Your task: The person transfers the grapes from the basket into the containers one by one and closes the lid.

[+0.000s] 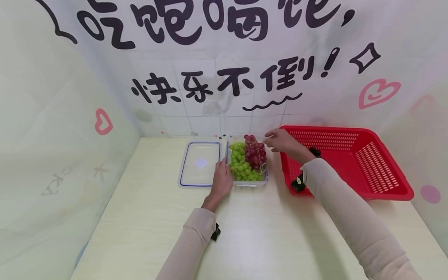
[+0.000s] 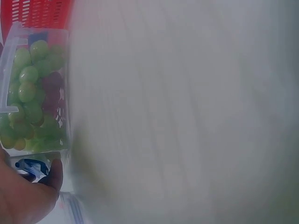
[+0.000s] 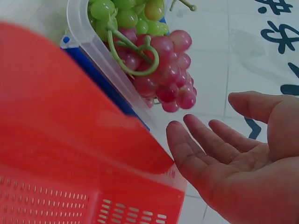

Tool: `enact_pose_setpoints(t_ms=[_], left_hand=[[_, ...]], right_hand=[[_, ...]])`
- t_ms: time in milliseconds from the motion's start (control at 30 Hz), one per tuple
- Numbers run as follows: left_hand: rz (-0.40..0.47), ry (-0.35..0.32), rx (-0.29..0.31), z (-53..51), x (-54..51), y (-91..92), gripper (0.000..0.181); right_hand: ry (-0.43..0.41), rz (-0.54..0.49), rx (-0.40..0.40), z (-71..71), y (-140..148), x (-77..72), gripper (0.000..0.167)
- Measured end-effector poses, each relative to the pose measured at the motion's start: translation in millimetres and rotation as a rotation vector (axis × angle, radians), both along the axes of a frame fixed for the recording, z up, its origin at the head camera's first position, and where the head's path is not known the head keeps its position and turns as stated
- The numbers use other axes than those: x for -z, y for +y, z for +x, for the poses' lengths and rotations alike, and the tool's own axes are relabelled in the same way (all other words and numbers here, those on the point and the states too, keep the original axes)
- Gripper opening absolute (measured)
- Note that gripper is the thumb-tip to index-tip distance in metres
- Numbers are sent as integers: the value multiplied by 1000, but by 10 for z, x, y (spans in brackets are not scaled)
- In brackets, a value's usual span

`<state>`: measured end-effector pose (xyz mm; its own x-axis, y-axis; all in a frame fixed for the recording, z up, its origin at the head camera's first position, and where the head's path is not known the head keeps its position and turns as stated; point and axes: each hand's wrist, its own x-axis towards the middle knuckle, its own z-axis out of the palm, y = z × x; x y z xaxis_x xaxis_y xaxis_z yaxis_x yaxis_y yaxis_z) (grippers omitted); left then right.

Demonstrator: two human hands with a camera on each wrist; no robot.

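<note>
A clear container [image 1: 249,182] holds green grapes [image 1: 241,165] and a bunch of red grapes [image 1: 256,153], which rises above the rim and overhangs it in the right wrist view. My left hand [image 1: 222,179] rests against the container's left side, fingers extended; in the left wrist view the hand [image 2: 30,189] is at its end, partly cut off. My right hand [image 1: 284,143] is raised just right of the red grapes. Seen from the right wrist, that hand [image 3: 233,156] has its fingers spread, apart from the grapes [image 3: 168,72], holding nothing.
A red basket [image 1: 350,194] stands on the right, partly beneath my right forearm. Left of the container lies a clear lid [image 1: 201,163] with a blue seal. Behind the table [image 1: 252,233] hangs a white sheet with black writing.
</note>
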<state>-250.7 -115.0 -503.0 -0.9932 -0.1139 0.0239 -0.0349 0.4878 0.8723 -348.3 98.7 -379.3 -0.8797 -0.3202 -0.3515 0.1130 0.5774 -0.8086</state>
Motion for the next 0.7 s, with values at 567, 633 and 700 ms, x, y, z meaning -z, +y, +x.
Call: enact_pose_setpoints(t_ms=[567,633,700], left_hand=[[6,-5,1,-20,22,-20,50],[4,-1,0,-20,28,-20,50],[4,1,-1,-19,31,-17,50]], right_hand=[[145,69,69,-97,552,-118,44],[154,83,79,-93,609,-107,47],[161,95,99,-92,664,-87,50]])
